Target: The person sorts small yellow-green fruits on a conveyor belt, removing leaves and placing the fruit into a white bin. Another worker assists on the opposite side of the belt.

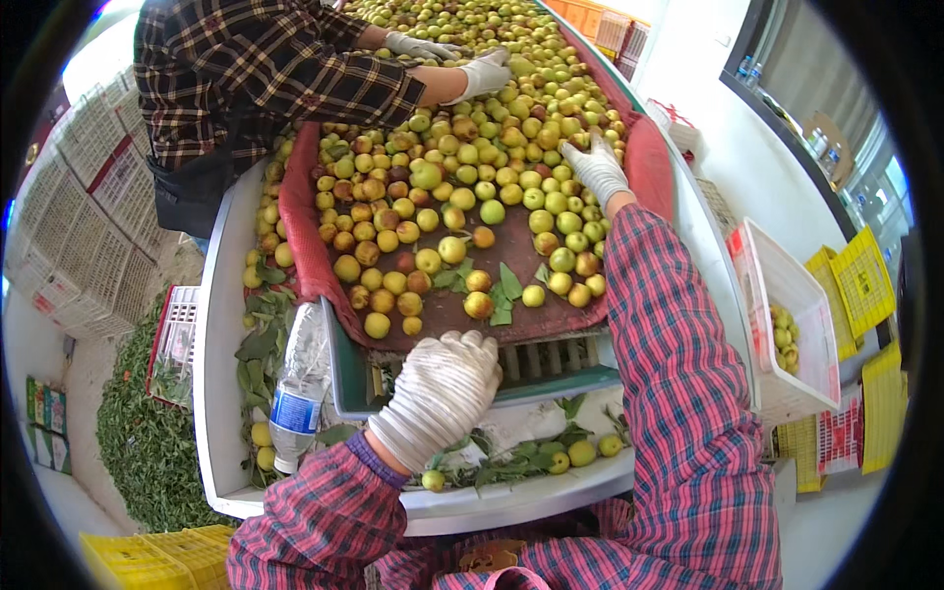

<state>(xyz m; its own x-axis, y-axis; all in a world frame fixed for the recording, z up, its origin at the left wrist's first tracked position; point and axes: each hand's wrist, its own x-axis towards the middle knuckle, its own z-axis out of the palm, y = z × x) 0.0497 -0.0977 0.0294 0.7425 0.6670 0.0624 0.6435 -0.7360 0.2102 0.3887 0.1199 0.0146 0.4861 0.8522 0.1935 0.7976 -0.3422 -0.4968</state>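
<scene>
Many yellow-green jujube-like fruits [462, 198], some with brown patches, lie spread over a dark red sorting bed. My left hand [450, 391], in a white knit glove, is curled at the bed's near edge, above a slatted opening [546, 360]; whether anything is inside its fingers is hidden. Farther off on the right, my right hand [599, 168], also gloved, reaches among the fruits beside the red padded side [652, 166]. Its fingertips touch fruits, but a grip on one cannot be made out. Green leaves [506, 295] lie on the bed between the hands.
A co-worker in a plaid shirt [280, 66] has gloved hands on the fruits at the far left. A plastic bottle [301, 383] lies in the metal trough's left side. A white crate [785, 324] holding fruits stands right; yellow crates [859, 280] are beyond. Leaves [151, 435] are heaped on the floor.
</scene>
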